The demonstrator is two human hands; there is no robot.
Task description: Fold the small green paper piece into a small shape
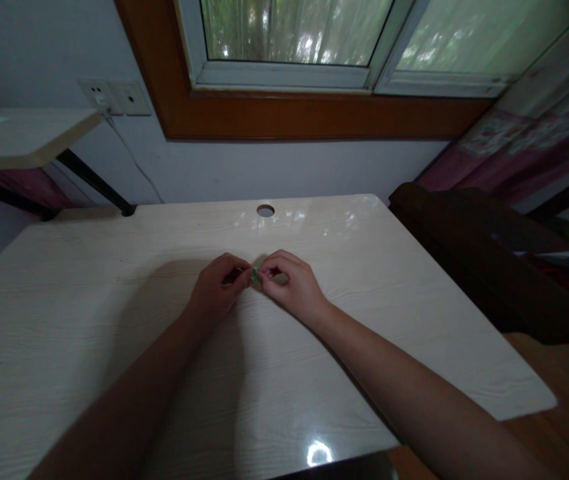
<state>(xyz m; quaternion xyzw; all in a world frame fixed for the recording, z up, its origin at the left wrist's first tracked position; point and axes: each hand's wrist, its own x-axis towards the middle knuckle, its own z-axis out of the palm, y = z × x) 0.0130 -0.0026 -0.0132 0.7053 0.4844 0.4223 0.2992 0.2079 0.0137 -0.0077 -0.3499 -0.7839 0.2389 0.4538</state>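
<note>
A small bright green thing (255, 274) is pinched between my two hands over the middle of the desk. It is too small and too covered by fingers for its kind to show. My left hand (220, 283) grips its left side with thumb and forefinger, the fingers curled. From the other side, my right hand (291, 280) pinches it with thumb and fingertips. The fingertips of both hands nearly meet around it. Whether it touches the desk top cannot be made out.
The pale wood-grain desk (364, 267) has a round cable hole (265, 211) near its back edge. At the left, a raised shelf (29, 140) stands on black legs. A cord (131, 153) hangs from the wall socket (114, 97). Beyond the right edge is a dark brown piece of furniture (474, 267).
</note>
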